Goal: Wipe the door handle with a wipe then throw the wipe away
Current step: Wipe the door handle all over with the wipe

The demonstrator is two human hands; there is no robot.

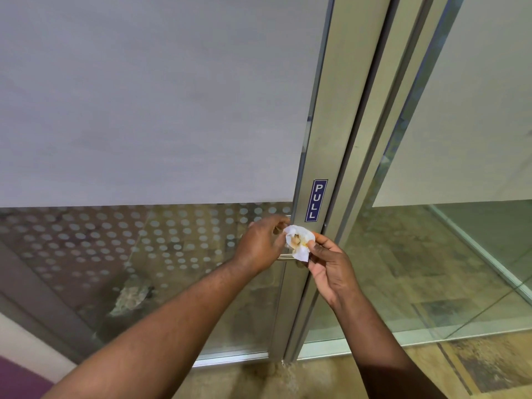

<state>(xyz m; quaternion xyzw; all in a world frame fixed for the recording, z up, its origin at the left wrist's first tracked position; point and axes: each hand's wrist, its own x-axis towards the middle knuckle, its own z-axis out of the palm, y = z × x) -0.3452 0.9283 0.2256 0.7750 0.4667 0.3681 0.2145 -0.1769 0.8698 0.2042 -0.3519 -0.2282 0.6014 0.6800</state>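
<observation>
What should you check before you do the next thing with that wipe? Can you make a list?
1. Wipe held firmly: ok, the left hand and right hand both pinch it.
2. Wipe has a clean part left: ok, brownish stains sit in its middle but the edges look white.
3. Handle within reach: ok, it lies just behind the hands.
4. Handle is clean: cannot tell, the hands hide most of it.
5. Bin nearby for throwing it away: cannot tell, none is in view.
6. Door shut and steady: ok, it looks closed against the frame.
</observation>
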